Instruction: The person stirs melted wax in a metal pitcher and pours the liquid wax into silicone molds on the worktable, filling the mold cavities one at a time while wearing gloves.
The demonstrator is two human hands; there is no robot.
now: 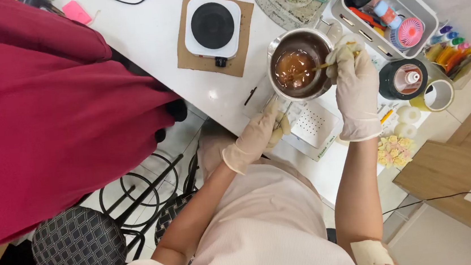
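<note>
The person stands at a white surface (pixel 153 37), both hands in pale gloves. The left hand (pixel 258 136) is closed on the handle of a steel pot (pixel 299 64), gripping near the surface's edge. The pot sits on a white scale (pixel 311 124) with a dotted top and holds brown liquid (pixel 293 69).

The right hand (pixel 355 85) is closed round a thin stick (pixel 323 66), fingers curled over the pot's right rim. The stick's far end dips into the liquid.

Behind the pot, a small white hotplate (pixel 212 26) with a black disc rests on a cardboard sheet (pixel 192 56). A grey mat (pixel 286 3) carrying pink and coloured flower shapes lies near the far edge. To the right, a white tray (pixel 423 11) holds small items, a pink fan (pixel 410 32) among them. A dark jar (pixel 402 79) and a tape roll (pixel 438 95) stand just beside the right hand. Coloured markers (pixel 455 50) lie past the jar. Small yellow flower pieces (pixel 393 150) lie near the right wrist.

A second person in dark red cloth (pixel 35 110) is at the left, above a patterned stool (pixel 75 246).
</note>
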